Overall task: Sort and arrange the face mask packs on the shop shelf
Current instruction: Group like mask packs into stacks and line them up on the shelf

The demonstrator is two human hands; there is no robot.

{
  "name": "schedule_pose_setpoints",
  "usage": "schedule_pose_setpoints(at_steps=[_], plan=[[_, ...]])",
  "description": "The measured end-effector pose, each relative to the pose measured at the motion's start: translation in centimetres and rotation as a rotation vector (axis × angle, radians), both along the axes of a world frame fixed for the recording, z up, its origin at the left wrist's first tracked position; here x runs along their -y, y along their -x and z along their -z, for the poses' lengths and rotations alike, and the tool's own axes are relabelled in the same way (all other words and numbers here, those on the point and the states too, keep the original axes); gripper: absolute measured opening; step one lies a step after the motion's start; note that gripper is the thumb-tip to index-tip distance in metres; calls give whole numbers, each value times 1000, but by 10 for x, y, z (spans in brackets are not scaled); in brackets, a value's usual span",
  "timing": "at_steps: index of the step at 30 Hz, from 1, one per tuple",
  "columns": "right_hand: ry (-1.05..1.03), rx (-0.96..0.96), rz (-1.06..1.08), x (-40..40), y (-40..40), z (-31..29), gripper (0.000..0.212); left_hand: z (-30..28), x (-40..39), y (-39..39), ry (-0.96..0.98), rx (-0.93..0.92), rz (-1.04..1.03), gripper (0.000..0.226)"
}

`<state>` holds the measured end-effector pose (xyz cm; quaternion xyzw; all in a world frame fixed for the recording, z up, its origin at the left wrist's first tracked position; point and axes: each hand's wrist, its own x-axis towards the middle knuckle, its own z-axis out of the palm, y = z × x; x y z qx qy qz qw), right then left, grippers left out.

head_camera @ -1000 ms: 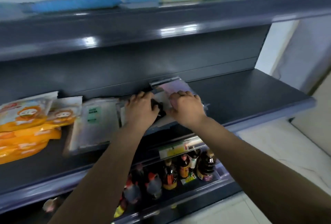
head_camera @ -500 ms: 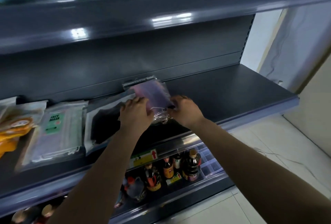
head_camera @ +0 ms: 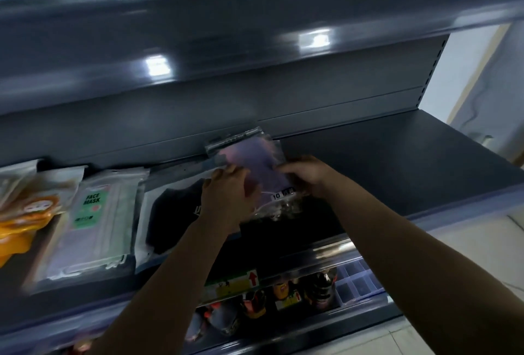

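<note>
A clear pack of purple face masks (head_camera: 261,167) is held tilted up above the dark middle shelf (head_camera: 397,162). My left hand (head_camera: 226,193) grips its left edge and my right hand (head_camera: 306,174) grips its right edge. Under and left of it lies a clear pack with a black mask (head_camera: 173,213). Further left lies a pale green "FACE MASK" pack (head_camera: 96,218), then orange-printed packs (head_camera: 28,213) at the left edge.
The shelf's right half is bare dark metal up to its front lip (head_camera: 453,207). An upper shelf (head_camera: 255,14) overhangs, with blurred blue and yellow packs on top. Below, bottles (head_camera: 283,295) stand on a lower shelf. Pale floor tiles (head_camera: 482,241) lie at right.
Both hands lifted the purple mask pack off the black mask pack and hold it raised. The view swung right, so the packs sit further left.
</note>
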<state>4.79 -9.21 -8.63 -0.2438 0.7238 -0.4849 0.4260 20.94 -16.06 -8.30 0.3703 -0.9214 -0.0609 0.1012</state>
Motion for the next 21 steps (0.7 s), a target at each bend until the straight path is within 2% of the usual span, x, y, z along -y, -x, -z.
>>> schedule_pose_setpoints(at_steps=[3,6,10,12,14,17,21], plan=[[-46,102,-17,10,6,4,21,2,1,0,-43,-40,-22,61],[-22,190,-87,15,7,7,21,3,1,1,-39,2,-33,61],[34,92,-26,12,11,8,8,1,-6,6,7,72,-68,91],[79,112,21,5,15,13,18,-2,-16,13,-23,63,-78,85],[105,94,48,-5,24,13,10,-3,-26,22,-39,39,-121,73],[163,50,101,-23,46,12,4,-5,-43,38,-86,-78,-205,73],[217,-7,92,-58,77,7,12,4,-63,64,-437,-440,-287,78]])
